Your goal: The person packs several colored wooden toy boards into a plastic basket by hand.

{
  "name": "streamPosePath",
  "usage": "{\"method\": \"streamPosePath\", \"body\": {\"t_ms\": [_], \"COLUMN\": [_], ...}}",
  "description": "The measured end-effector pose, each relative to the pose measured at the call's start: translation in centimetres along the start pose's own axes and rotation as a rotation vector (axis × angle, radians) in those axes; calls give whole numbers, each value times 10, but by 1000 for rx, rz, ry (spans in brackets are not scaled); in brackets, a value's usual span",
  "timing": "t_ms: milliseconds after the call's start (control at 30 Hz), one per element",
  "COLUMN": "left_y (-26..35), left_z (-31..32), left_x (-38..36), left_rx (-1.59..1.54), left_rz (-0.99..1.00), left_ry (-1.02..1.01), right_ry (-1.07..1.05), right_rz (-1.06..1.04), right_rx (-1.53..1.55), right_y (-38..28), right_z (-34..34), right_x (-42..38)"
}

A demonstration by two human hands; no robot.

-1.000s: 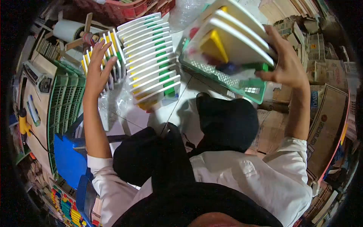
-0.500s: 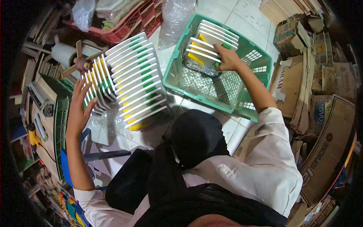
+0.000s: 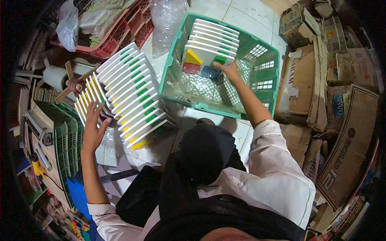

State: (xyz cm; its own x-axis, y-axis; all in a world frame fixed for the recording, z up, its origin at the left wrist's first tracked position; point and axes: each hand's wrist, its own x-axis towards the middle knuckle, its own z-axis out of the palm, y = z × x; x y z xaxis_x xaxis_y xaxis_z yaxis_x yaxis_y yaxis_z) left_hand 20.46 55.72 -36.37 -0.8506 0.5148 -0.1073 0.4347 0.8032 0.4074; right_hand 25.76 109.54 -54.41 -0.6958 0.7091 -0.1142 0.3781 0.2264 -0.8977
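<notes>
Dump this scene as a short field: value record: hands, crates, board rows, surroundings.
left: hand spread, at shorter row of white boards
right: hand at nearest board in green plastic crate; grip unclear
green_crate: on tiled floor, partly filled
long_row: white boards with green and yellow pieces, beside crate
red_crate: red plastic crate, beyond rows
right_side: printed cardboard

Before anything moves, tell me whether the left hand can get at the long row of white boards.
Probably yes: the left hand is spread at the shorter row, right beside the long row of white boards, whose near end looks unobstructed.
</notes>
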Motion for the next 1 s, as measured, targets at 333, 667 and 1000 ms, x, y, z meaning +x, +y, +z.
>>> {"method": "streamPosePath", "body": {"t_ms": [333,667,1000], "left_y": [-35,-30,-39], "left_z": [35,44,41], "left_x": [-3,3,-3], "left_rx": [-28,29,9], "left_rz": [25,86,81], "left_ry": [-40,45,58], "right_ry": [-228,-1036,-1213], "right_rz": [-675,-1433,-1399], "right_rx": [83,-616,-719], "right_y": [-154,-117,-109], "right_z": [31,158,141], "right_x": [-101,-241,-259]}}
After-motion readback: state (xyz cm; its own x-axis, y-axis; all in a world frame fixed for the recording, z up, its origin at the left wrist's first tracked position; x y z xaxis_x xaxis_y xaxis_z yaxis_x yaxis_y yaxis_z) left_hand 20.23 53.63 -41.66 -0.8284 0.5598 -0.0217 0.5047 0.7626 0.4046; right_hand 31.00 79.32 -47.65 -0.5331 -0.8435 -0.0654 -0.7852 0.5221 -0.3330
